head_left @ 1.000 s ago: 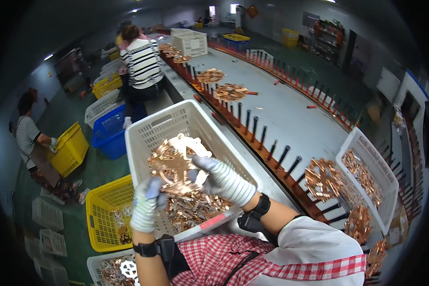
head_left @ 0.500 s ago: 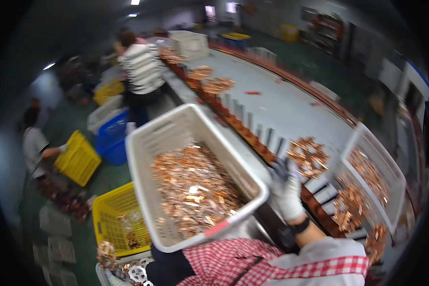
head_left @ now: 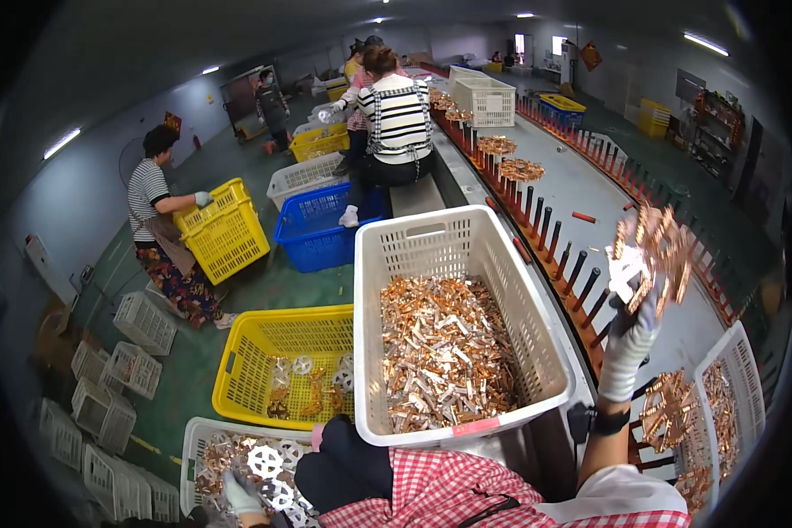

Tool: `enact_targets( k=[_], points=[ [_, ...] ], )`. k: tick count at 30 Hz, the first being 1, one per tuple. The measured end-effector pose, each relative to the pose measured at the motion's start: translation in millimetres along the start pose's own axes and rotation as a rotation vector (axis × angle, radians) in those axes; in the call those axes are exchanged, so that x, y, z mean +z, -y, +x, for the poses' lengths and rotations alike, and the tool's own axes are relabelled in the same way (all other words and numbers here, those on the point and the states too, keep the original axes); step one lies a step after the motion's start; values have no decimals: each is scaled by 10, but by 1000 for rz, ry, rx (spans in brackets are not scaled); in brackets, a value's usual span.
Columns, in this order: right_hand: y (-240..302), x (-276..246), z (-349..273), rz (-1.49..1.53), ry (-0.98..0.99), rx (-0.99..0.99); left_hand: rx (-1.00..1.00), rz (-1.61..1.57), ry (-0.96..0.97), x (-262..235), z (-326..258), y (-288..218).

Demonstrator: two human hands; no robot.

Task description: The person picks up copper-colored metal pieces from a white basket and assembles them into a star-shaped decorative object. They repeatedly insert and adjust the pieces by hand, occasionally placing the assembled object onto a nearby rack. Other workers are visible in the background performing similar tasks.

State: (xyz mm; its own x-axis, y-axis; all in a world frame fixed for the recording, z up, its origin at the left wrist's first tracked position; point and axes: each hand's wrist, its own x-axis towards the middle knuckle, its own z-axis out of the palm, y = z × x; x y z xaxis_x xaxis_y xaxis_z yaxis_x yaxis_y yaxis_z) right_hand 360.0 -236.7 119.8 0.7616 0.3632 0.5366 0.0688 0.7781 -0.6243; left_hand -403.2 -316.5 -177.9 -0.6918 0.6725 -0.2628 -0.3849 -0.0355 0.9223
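A: What was the right hand (head_left: 632,341) doing?

B: It was raised at the right, its gloved fingers pinching the lower edge of a round, spiky bundle of copper-coloured metal pieces (head_left: 656,251).

A: Where exactly was that bundle?

B: Up in the air, seen against the long grey tabletop (head_left: 559,189), to the right of the row of upright black pegs (head_left: 578,271). It was partly blurred.

A: And the left hand (head_left: 241,495)?

B: Low on the left, at a small white plastic crate (head_left: 187,451) that held silver spoked metal discs (head_left: 265,462) among copper-coloured bits. I couldn't tell whether its fingers were closed on anything.

A: What stood between the hands?

B: A large white slotted plastic crate (head_left: 550,356), loaded with small copper-coloured metal strips (head_left: 444,352). A yellow slotted plastic basket (head_left: 295,324) stood just left of it.
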Motion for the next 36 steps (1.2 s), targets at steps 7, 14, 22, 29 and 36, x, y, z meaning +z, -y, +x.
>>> enact_targets(
  k=[7, 14, 22, 29, 36],
  points=[
    [-153, 1300, -404, 126, 376, 535, 487, 402, 805, 3430, -1895, -1778],
    [-125, 1711, -736, 220, 639, 768, 576, 149, 1057, 5031, -2320, -1350],
    [-607, 1563, -655, -220, 806, 291, 809, 326, 713, 5493, -2343, -1064],
    [-994, 1355, -810, -496, 1080, 263, 890, 300, 594, 5389, -2165, -826],
    [-931, 1652, -1018, -572, 1043, -2, 233, 69, 835, 5269, -1686, -573]
  ],
)
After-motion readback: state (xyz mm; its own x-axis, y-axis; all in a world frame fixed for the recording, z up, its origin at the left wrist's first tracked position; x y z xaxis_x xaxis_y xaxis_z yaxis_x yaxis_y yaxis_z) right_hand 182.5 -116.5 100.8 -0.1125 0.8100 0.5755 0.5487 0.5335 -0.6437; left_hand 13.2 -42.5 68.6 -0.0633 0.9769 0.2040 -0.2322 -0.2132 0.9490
